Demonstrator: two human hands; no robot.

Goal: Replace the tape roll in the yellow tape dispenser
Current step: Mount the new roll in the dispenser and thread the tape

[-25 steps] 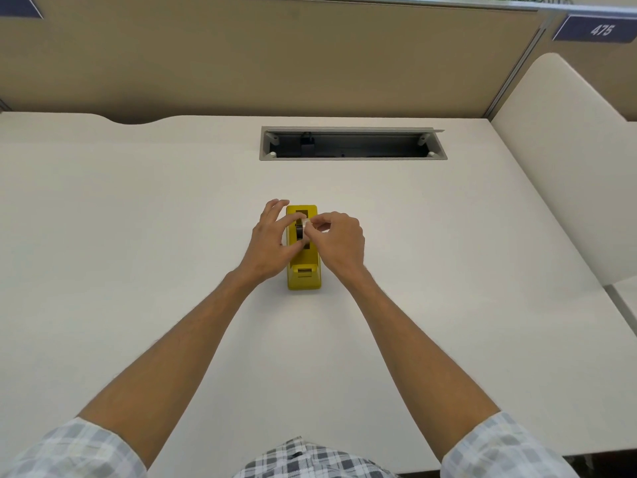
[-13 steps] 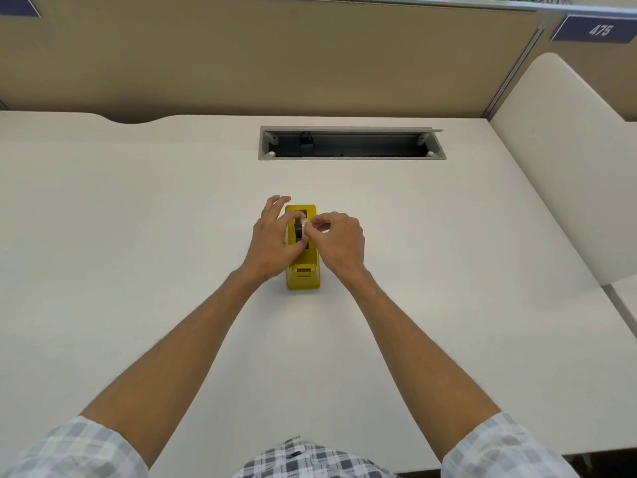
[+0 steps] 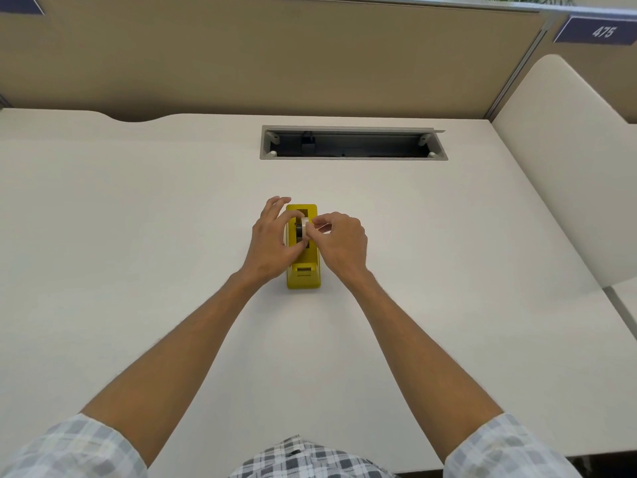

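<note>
The yellow tape dispenser [image 3: 303, 274] stands on the middle of the white desk [image 3: 138, 236], its cutter end towards me. A pale tape roll [image 3: 304, 225] with a black core sits upright over the dispenser's slot. My left hand [image 3: 270, 241] reaches in from the left, thumb and forefinger on the roll's black core side. From the right, my right hand [image 3: 341, 244] pinches the roll's white rim. Both hands hide the sides of the dispenser and the lower part of the roll.
An open grey cable tray [image 3: 353, 143] is cut into the desk behind the dispenser. A tan partition [image 3: 275, 53] closes off the back. A rounded white divider [image 3: 568, 167] stands at the right edge.
Both hands stay on the roll over the dispenser. The white roll shows a little more between the fingers; my left fingers have spread slightly.
</note>
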